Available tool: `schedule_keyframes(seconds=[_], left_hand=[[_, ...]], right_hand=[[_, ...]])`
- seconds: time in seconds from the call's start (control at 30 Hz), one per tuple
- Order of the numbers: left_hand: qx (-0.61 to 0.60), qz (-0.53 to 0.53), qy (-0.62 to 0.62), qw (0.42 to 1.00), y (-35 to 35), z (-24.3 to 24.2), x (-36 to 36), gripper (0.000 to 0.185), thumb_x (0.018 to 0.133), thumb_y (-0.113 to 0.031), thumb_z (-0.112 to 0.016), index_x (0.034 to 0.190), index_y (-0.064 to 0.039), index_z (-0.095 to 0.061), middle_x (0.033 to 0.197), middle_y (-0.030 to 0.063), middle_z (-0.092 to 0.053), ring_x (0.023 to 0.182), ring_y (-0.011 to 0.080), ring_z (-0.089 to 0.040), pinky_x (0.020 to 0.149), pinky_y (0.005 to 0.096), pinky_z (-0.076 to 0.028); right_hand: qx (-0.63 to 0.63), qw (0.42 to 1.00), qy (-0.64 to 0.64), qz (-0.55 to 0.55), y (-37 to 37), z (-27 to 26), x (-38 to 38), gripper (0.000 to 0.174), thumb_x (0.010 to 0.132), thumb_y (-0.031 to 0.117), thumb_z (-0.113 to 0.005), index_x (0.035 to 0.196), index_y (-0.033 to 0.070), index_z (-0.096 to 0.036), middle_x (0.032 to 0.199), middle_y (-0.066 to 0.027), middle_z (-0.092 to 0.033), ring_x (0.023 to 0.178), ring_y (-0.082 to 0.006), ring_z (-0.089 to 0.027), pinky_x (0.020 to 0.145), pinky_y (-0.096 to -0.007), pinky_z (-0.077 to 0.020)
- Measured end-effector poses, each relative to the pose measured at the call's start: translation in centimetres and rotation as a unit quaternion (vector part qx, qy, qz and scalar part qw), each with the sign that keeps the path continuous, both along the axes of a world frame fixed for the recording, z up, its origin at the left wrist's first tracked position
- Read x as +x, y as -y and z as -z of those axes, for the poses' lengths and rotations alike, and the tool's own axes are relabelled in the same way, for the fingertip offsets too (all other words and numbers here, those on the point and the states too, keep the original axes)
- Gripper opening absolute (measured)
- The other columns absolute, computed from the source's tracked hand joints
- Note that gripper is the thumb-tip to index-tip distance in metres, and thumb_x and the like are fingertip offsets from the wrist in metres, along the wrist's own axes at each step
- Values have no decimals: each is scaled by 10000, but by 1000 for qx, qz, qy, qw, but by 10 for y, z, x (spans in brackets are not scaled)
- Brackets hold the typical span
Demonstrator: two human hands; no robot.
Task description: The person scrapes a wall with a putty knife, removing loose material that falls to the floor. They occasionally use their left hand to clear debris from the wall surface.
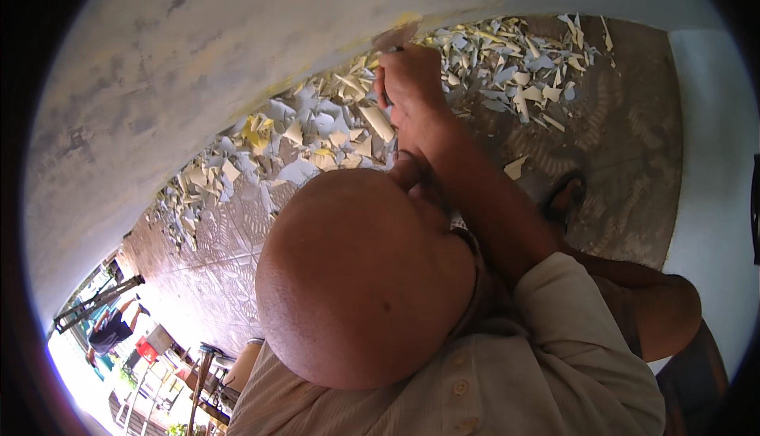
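My right hand (412,83) is closed around the dark handle of a scraper (399,35). The broad blade lies against the low part of a painted wall (178,68), at a yellowish patch close to the floor. Below and on both sides of the hand, curled cream, yellow and pale blue-grey paint flakes (323,121) cover the floor along the wall's foot. My left hand is out of view. A large rounded bare body part, seemingly a bent knee (362,281), fills the middle and hides much of the floor.
Patterned floor tiles (219,258) run along the wall towards a bright opening at lower left. Another person (113,329), a broom-like tool (200,385) and a dark frame (98,305) stand there. A pale blue wall (706,157) bounds the right side, near a foot in a dark sandal (564,198).
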State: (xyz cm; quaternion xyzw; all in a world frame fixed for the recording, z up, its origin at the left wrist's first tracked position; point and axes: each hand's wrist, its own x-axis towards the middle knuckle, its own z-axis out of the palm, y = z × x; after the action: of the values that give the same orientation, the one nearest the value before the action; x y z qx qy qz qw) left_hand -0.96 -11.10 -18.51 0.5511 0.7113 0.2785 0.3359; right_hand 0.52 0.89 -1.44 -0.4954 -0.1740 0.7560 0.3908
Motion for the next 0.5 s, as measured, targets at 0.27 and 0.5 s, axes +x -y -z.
schedule_keyframes(seconds=[0.27,0.5], left_hand=[[89,-9,-76,993,10,22,0,356,826,-434,-757,900,-87,-735,824,181,-750,788,428,-736,712,505,-582],[14,-25,30,999,15,-6,4,272,841,-358,-752,893,-92,-728,831,182,-745,775,410,-738,694,499,-582]], right_hand=[[-7,999,27,-44,-2,5,5,168,879,-51,-593,764,40,-511,638,-100,-535,502,-212,-558,379,-368,-362],[-38,998,21,-45,-11,25,16,109,906,-36,-540,804,2,-532,598,-104,-517,401,-230,-484,319,-378,-307]])
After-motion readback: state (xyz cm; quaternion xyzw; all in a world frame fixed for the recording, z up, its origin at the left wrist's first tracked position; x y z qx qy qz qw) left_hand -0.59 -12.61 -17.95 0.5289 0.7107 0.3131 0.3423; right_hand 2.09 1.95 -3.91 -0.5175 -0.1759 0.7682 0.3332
